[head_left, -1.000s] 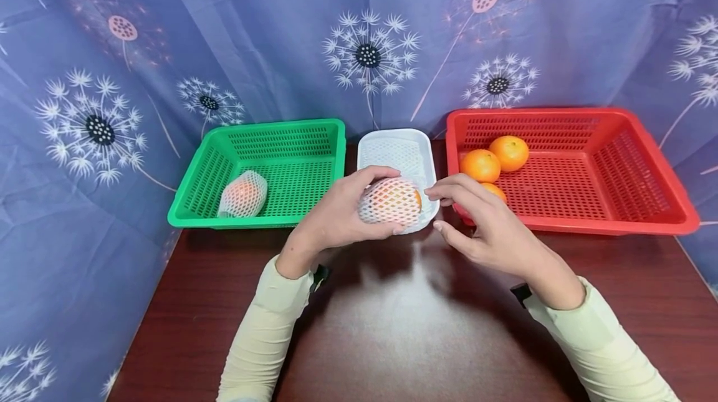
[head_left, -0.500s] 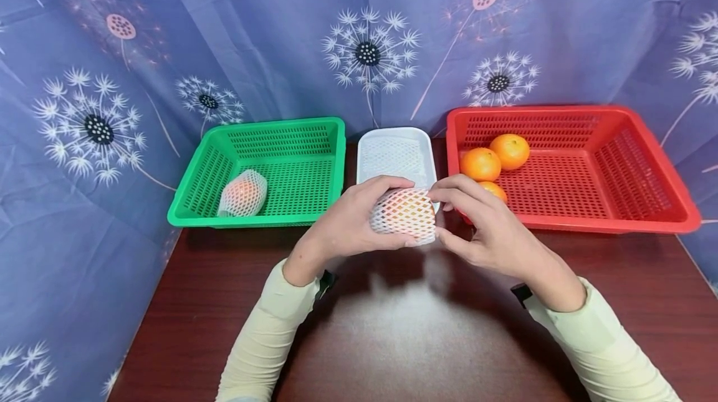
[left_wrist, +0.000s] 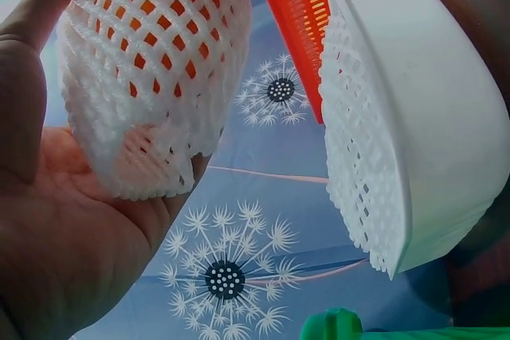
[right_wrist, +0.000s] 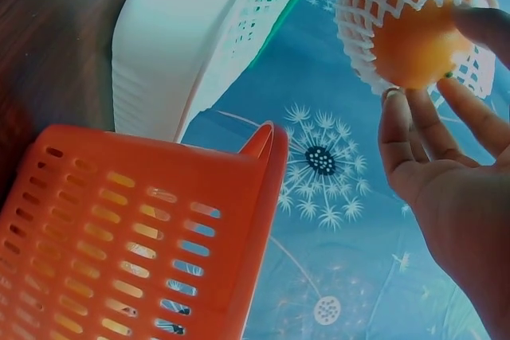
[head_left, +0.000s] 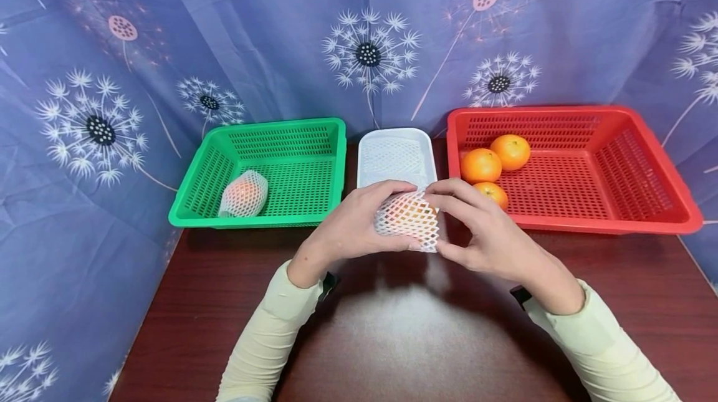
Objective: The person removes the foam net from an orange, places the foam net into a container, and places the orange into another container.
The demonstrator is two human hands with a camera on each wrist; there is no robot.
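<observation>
Between my two hands, above the table, is an orange partly inside a white foam net sleeve. My left hand grips the sleeved fruit from the left, thumb at the near side and fingers at the far side. With thumb and fingertips, my right hand pinches the sleeve's open edge on the right. The right wrist view shows bare orange peel at that open end, with the green stem spot beside a fingertip. In the left wrist view the sleeve's gathered end faces the left palm.
Behind the hands stands a white plastic tray holding more foam nets. On the left, a green basket contains one net-wrapped fruit. A red basket on the right has three bare oranges at its left end. A patterned curtain hangs behind.
The left hand has brought the sleeved orange right and slightly nearer to me, meeting the right hand. The right fingers, earlier apart from the sleeve, now pinch its edge.
</observation>
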